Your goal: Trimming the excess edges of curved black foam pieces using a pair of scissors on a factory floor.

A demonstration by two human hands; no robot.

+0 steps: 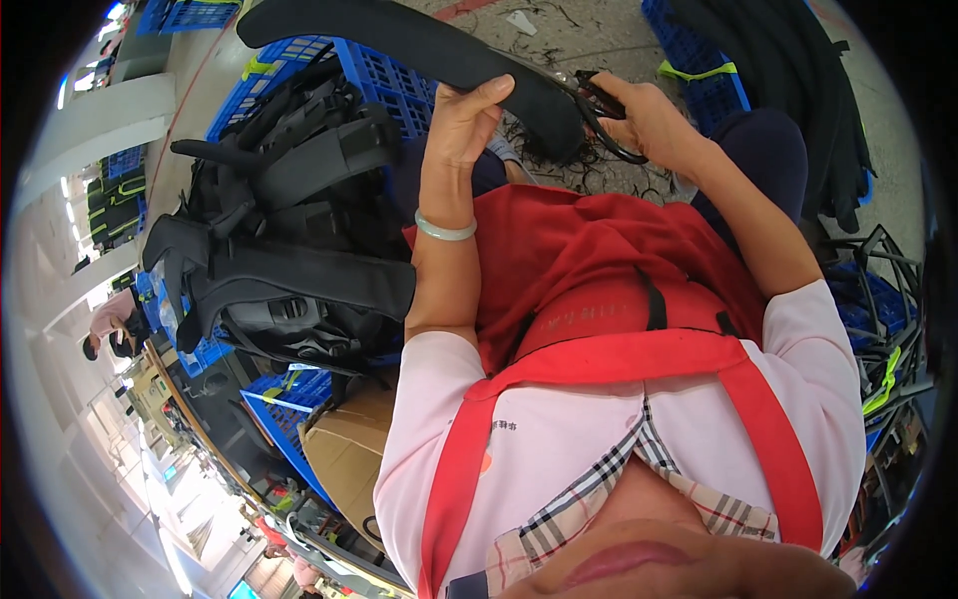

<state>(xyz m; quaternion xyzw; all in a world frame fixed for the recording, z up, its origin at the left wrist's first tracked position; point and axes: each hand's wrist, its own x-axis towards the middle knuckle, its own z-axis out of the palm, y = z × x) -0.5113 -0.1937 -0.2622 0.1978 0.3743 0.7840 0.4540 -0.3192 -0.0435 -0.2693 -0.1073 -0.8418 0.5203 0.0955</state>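
A long, curved, black padded piece point(399, 42) stretches from the upper left toward the middle, above my lap. My left hand point(467, 122) is closed on its lower edge, with the thumb lying on the near side. Scissors with black handles point(621, 153) are in my right hand point(654, 122), its fingers around the handles. Their blades lie along the edge of the padded piece, near its right end. How far the blades are apart is hard to make out. The red apron point(599, 250) covers my lap below both hands.
To the left, black padded pieces with straps point(309, 275) are heaped by a blue crate point(384, 85). A cardboard box point(349, 444) stands lower left. At right are another blue crate point(733, 95), draped black pieces point(788, 75) and black frames point(878, 290). Dark trimmings point(599, 178) litter the floor.
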